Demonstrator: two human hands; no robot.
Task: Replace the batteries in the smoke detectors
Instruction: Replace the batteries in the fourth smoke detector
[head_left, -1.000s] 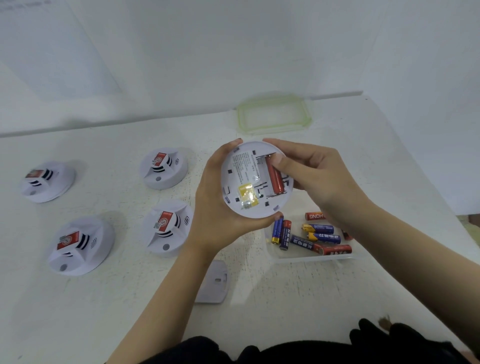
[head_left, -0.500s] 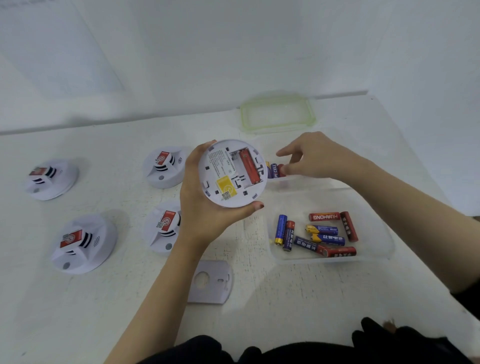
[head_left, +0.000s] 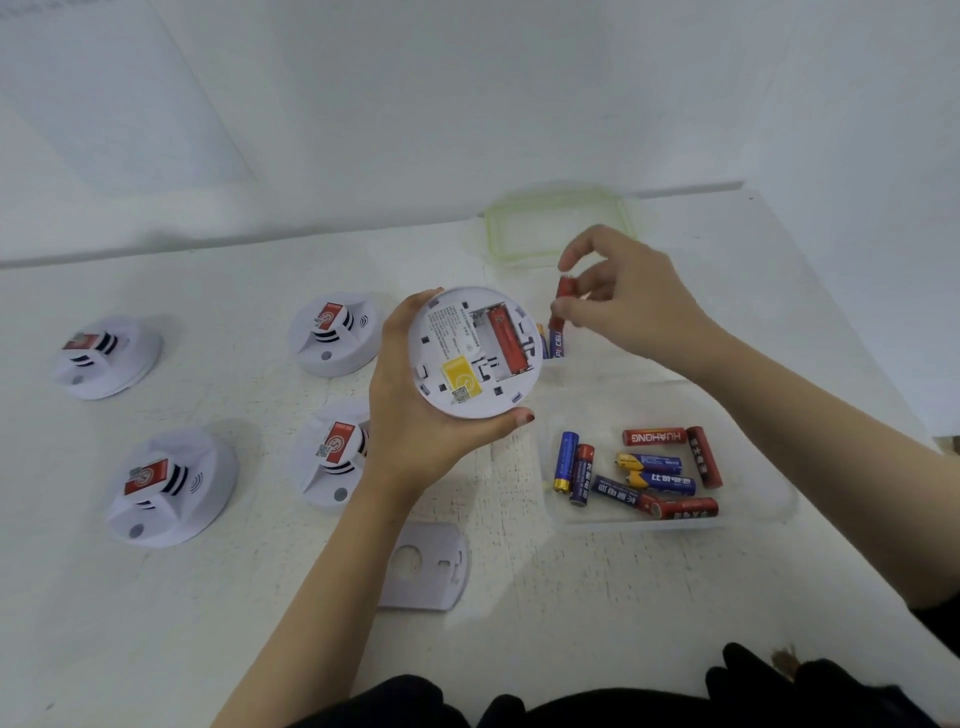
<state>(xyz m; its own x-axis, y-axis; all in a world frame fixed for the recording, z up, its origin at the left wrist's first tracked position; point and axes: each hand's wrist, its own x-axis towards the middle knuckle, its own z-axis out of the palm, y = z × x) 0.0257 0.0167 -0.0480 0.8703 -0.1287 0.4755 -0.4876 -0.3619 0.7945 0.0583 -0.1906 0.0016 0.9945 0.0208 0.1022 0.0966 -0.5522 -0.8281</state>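
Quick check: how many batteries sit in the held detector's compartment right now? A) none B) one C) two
B: one red battery lies in the detector held by the left hand, the slot beside it is bare, and the right hand pinches a second battery outside it.

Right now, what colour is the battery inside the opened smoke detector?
Red: the battery in the smoke detector shows clearly in the head view.

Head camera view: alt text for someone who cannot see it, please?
A left hand holds an upturned smoke detector, one red battery in its open compartment; the right hand pinches a second battery beside it. A clear tray holds loose batteries; four more detectors sit nearby.
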